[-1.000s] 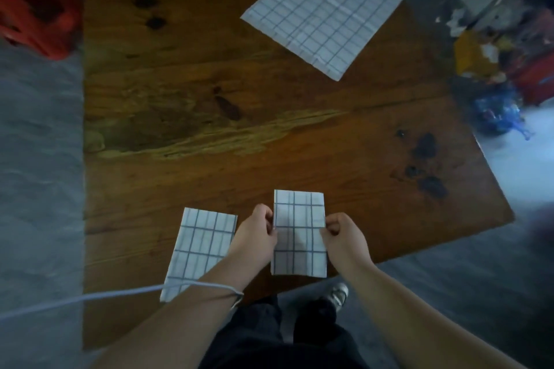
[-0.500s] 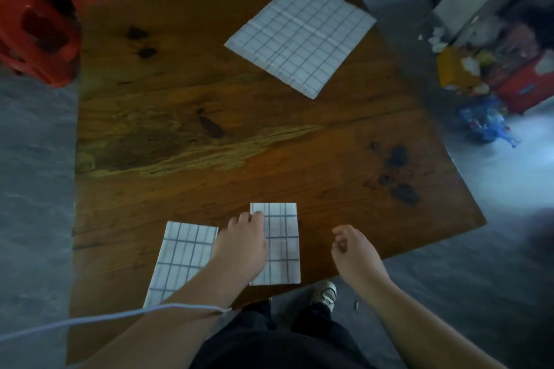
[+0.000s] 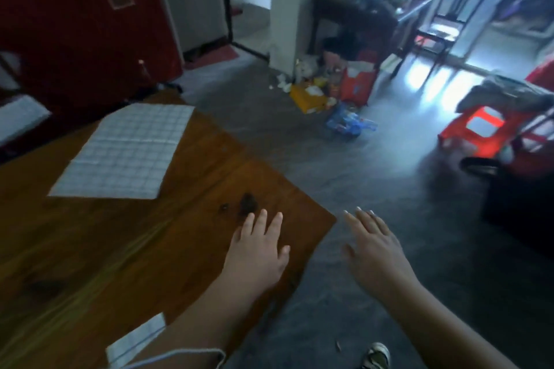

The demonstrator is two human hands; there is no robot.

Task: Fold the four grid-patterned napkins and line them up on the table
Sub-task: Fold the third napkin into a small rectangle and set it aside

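Currently left hand (image 3: 257,252) flat over counter (image 3: 90,249) corner, right hand (image 3: 374,255) off the edge above floor (image 3: 299,144); both grips wide, holding nothing. Unfolded napkin (image 3: 126,153) lies far side, folded napkin (image 3: 135,341) near edge beside left forearm (image 3: 192,326).

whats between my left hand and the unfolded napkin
Only bare table, with dark stains near the left hand; nothing else before the napkin, in the head view.

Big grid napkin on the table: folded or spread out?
Spread out. The large white grid-patterned napkin lies flat as one wide sheet.
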